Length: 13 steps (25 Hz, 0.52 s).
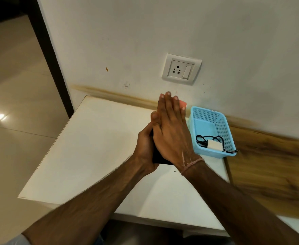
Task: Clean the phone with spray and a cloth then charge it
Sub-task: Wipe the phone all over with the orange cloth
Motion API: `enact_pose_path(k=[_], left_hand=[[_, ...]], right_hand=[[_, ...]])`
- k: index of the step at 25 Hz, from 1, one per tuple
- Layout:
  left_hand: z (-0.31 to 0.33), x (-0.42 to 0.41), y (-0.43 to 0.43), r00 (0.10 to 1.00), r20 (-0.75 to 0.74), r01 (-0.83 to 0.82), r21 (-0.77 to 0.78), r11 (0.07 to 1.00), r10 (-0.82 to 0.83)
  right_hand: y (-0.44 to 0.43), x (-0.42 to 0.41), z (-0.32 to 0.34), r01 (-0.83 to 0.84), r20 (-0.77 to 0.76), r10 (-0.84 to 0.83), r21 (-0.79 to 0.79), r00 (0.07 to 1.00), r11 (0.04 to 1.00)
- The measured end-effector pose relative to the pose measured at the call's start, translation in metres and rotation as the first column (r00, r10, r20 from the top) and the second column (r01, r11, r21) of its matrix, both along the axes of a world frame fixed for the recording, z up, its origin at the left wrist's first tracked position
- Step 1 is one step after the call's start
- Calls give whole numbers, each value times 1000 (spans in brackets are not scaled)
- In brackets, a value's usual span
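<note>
The phone (160, 160), gripped over the table (92, 147) by the left hand's (145, 147) curled fingers while the flat right hand (171, 128) presses a pink cloth (183, 103) onto it, might slip under hard rubbing and strike the basket (222, 128) at three o'clock.

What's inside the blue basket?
A white charger plug and a black cable lie at the near end of the blue basket. The right hand covers a bit of its near left edge, so that spot cannot be seen.
</note>
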<state>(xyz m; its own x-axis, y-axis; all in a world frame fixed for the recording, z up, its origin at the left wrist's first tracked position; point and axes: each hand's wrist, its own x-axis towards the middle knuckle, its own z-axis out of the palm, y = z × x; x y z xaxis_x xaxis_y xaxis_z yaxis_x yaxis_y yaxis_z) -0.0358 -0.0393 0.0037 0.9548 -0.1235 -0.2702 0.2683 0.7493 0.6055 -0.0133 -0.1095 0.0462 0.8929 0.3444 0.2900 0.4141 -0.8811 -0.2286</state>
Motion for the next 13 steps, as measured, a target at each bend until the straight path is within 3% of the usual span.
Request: enact_pose_path(k=[4,9,13], left_hand=[[-2,-1,1,1000,19,-1,10,1000,1],[-1,1,-3,999,45,-31,24,999,30],[-1,-2,3,998,65,3,-26,1000,-1]], right_hand=[[-14,4,0,-133,19,134,-61,991,989],[-24,14,3,12,-46,-10,36,999,999],[-17,-7,-3,-150,-21,149,-34,989,988]])
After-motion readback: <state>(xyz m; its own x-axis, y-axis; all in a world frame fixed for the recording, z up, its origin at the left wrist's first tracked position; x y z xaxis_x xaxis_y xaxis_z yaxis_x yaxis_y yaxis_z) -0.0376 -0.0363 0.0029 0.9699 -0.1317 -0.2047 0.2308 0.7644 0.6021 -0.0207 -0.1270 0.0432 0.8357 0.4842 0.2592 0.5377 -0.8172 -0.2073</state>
